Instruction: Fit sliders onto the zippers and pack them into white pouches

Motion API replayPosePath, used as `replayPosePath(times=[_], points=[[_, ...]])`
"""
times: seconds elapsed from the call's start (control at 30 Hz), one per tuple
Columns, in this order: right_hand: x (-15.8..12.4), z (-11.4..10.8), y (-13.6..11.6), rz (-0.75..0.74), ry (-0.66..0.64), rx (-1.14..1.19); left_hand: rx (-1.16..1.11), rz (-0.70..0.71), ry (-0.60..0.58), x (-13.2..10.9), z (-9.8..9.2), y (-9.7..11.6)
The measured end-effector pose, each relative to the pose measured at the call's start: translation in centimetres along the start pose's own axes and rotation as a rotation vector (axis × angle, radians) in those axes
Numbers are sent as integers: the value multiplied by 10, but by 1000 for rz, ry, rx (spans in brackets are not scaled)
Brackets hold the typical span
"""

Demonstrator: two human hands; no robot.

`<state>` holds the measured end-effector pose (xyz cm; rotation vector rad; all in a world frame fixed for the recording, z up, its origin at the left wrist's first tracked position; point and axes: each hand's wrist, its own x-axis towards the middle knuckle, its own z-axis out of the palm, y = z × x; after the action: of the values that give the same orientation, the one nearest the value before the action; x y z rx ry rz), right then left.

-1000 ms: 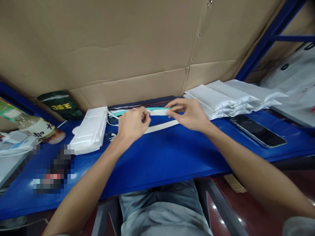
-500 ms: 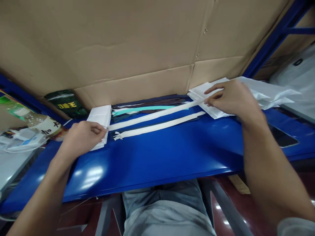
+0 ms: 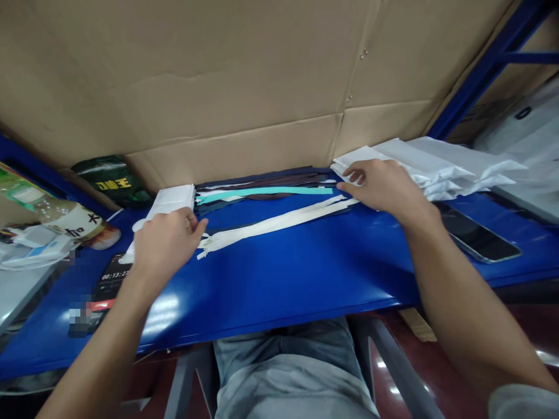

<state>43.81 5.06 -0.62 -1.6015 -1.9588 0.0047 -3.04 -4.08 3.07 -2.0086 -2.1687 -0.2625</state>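
Two cream zippers (image 3: 279, 222) lie nearly on top of each other on the blue table, a dark strip showing beneath them. My left hand (image 3: 168, 238) is over their left ends, its thumb and forefinger slightly apart and no longer gripping. Close to the right ends is my right hand (image 3: 384, 186), fingers loosely spread, with nothing seen between them. Behind, a row of zippers in turquoise (image 3: 266, 191), dark brown and navy lies along the cardboard. White folded packets (image 3: 172, 198) are partly hidden behind my left hand.
More white packets (image 3: 419, 160) are stacked at the right, with a phone (image 3: 480, 233) in front of them. A drink bottle (image 3: 74, 218) and dark green pouch (image 3: 111, 180) stand at the left. Another phone screen (image 3: 114, 270) shows beside my left forearm. Cardboard (image 3: 244, 75) walls the back.
The cream zipper held stretched between my hands has come down onto the other cream one. Both hands have let go. My left hand shifted right, my right hand left.
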Motion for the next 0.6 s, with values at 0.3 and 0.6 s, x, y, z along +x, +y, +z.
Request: replayPosePath(times=[0.3,0.6], points=[[-12,75,-75,-575,-309,266,-248,692,-228,33,50,105],[-3,88,-63,-511,-357,212,-412,740,-365,59,59,99]])
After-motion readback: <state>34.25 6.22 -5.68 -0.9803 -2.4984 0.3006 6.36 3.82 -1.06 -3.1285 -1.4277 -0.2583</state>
